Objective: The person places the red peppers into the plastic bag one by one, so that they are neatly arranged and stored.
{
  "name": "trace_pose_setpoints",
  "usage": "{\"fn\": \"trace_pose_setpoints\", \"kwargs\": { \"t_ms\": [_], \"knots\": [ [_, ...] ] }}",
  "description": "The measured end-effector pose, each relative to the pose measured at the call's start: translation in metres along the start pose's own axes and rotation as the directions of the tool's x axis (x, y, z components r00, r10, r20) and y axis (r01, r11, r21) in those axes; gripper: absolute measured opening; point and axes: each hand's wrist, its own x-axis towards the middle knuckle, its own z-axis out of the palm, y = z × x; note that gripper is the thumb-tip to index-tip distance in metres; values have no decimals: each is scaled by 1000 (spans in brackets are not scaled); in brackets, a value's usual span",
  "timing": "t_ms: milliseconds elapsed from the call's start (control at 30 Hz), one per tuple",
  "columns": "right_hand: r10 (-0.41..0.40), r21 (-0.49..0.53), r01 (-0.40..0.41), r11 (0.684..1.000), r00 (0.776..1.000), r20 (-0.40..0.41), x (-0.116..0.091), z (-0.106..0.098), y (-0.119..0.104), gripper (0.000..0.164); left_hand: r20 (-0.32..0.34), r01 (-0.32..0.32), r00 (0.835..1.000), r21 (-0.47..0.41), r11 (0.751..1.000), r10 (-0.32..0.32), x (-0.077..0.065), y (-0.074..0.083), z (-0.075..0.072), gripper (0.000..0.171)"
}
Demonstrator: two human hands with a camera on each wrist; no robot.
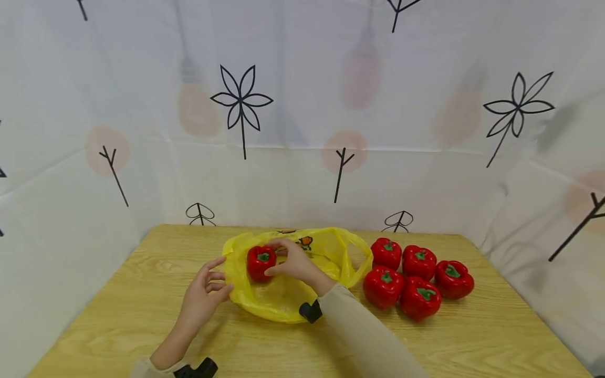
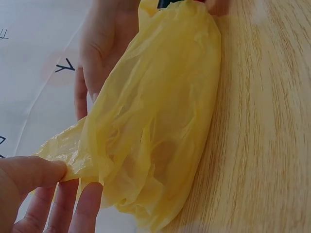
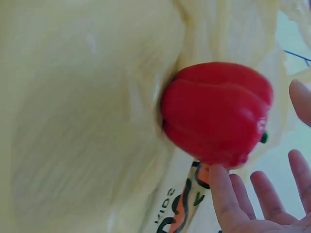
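A yellow plastic bag [image 1: 255, 310] lies on its side on the table, its mouth spread wide. My left hand [image 1: 199, 300] pinches the bag's left edge between thumb and fingers, as the left wrist view also shows. Inside the bag, at its left end, is a red bell pepper [image 1: 258, 272] with a green stem. Reaching into the bag, my right hand [image 1: 296, 263] is beside this pepper. In the right wrist view its fingers are spread and a fingertip [image 3: 219, 177] meets or nearly meets the pepper [image 3: 218, 109]; contact is hard to tell.
Several more red bell peppers [image 1: 418, 262] stand grouped right of the bag, close to its handle [image 1: 363, 244]. Beneath everything is a wood-grain table [image 1: 123, 294]. A white patterned cloth [image 1: 293, 173] hangs behind the table and along its sides.
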Motion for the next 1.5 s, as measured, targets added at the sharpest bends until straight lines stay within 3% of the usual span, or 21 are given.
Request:
{"fn": "trace_pose_setpoints", "kwargs": {
  "t_ms": [233,500,900,1133,1500],
  "knots": [
    [-23,145,24,989,1000,-13,-13,-6,-9,53,-7,2,1000,7,1000,-2,1,0,-1,60],
    [-70,204,72,976,997,-19,-29,-11,-16,52,-5,-3,1000,17,1000,3,0,0,-2,59],
    [-65,217,79,973,995,-70,-53,-19,-21,50,-2,-22,1000,6,1000,22,0,-3,-1,60],
    [-107,254,126,959,991,-85,-68,-21,-29,51,4,-9,1000,4,1000,9,0,-2,-1,60],
    [-178,224,195,955,980,-94,-85,-24,-33,47,21,-6,1000,-21,1000,6,0,-1,-1,61]
  ]
}}
